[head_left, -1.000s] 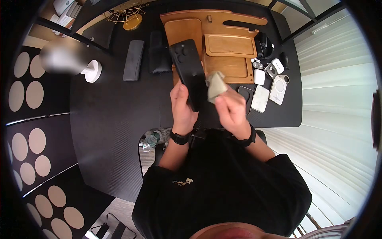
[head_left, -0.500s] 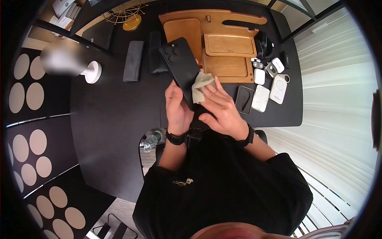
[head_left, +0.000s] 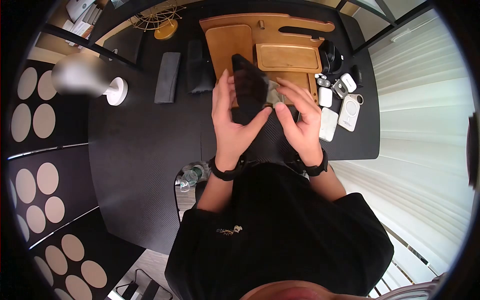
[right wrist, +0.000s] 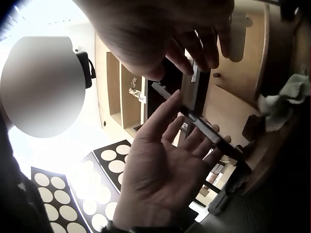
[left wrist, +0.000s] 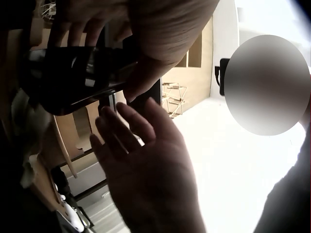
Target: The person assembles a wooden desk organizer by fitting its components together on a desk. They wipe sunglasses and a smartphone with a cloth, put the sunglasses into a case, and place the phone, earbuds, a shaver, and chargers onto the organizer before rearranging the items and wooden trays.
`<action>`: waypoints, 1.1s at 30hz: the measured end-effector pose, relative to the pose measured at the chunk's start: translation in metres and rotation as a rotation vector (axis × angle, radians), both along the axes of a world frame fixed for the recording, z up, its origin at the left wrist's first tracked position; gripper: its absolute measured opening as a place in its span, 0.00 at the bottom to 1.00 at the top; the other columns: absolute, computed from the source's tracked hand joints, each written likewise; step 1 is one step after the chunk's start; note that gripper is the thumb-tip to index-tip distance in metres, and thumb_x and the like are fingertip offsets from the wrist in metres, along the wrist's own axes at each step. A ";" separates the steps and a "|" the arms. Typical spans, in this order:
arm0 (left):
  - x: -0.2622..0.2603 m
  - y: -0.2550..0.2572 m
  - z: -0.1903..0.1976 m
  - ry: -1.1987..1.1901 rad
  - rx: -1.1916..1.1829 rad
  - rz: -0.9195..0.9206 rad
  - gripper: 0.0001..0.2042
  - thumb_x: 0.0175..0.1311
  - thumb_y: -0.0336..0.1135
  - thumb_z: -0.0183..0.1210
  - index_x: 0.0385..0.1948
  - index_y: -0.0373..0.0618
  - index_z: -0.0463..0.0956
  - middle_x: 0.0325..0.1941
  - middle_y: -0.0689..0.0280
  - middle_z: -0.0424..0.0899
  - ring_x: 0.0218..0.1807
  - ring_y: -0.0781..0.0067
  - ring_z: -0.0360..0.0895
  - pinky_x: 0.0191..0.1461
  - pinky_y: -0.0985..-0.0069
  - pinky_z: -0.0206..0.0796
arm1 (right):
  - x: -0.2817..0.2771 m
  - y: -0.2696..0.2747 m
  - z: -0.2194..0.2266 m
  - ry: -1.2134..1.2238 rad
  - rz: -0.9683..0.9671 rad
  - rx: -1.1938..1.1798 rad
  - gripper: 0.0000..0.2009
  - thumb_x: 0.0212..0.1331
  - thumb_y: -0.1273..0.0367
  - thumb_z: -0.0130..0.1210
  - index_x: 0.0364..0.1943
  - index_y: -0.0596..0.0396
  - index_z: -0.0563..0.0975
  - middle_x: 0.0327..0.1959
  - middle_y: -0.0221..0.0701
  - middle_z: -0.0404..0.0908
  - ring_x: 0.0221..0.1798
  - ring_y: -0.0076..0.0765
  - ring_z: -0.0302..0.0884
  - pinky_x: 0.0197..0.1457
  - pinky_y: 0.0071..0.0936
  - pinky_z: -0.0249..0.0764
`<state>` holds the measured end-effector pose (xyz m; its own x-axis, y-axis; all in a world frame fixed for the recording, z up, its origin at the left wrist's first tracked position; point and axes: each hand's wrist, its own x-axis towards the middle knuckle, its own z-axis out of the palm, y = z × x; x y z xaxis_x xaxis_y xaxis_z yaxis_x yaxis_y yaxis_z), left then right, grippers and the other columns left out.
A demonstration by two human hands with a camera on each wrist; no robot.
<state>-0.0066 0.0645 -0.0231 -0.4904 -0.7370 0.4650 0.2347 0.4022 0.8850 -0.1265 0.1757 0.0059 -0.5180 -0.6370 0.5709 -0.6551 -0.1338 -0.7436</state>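
Observation:
My left hand holds a black smartphone by its edges, thumb on one side and fingers on the other. The phone is tilted, its glossy dark face toward me; in the right wrist view the phone appears edge-on. Close by on the right is my right hand, its fingers extended and apart, thumb near the phone's lower corner. A pale grey-green cloth shows between phone and right hand. In the right wrist view the crumpled cloth lies apart from the right fingers.
A wooden desk organizer with a wooden tray stands at the back. White earbud cases and a white power bank lie at the right. A dark folded cloth and a white lamp base are at the left.
The phone has turned from its camera side to its glossy face. My right hand has moved off the phone's back, and the cloth no longer lies under its fingers.

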 end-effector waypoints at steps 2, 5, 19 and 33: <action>0.000 -0.002 0.006 -0.091 -0.041 0.031 0.50 0.44 0.28 0.77 0.73 0.35 0.57 0.62 0.52 0.72 0.59 0.62 0.77 0.57 0.71 0.73 | 0.002 -0.003 0.011 -0.046 0.060 -0.005 0.14 0.56 0.72 0.66 0.46 0.65 0.82 0.47 0.45 0.84 0.45 0.48 0.82 0.51 0.35 0.76; -0.005 -0.006 0.017 -0.174 -0.179 0.079 0.49 0.42 0.30 0.77 0.73 0.38 0.59 0.61 0.52 0.71 0.57 0.59 0.78 0.51 0.70 0.74 | 0.001 -0.012 0.030 -0.105 0.115 0.077 0.13 0.58 0.70 0.66 0.44 0.63 0.81 0.37 0.42 0.84 0.37 0.43 0.81 0.43 0.32 0.76; -0.021 -0.084 0.066 -0.415 -0.430 0.184 0.40 0.54 0.26 0.71 0.72 0.47 0.62 0.32 0.58 0.75 0.30 0.62 0.79 0.35 0.68 0.74 | -0.074 -0.103 0.029 -0.252 0.396 0.245 0.10 0.70 0.67 0.59 0.36 0.60 0.75 0.25 0.19 0.74 0.29 0.11 0.70 0.33 0.18 0.72; -0.026 -0.108 0.064 -0.561 -0.477 0.204 0.32 0.53 0.31 0.73 0.61 0.45 0.70 0.33 0.57 0.78 0.30 0.58 0.81 0.34 0.66 0.73 | -0.070 -0.107 0.048 0.153 0.111 0.136 0.13 0.62 0.63 0.63 0.32 0.60 0.78 0.23 0.42 0.81 0.26 0.52 0.81 0.29 0.36 0.74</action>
<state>-0.0331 -0.0430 0.0406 -0.6228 -0.6199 0.4773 -0.3185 0.7581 0.5690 -0.1969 0.0690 0.0538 -0.3547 -0.7616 0.5423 -0.7486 -0.1161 -0.6528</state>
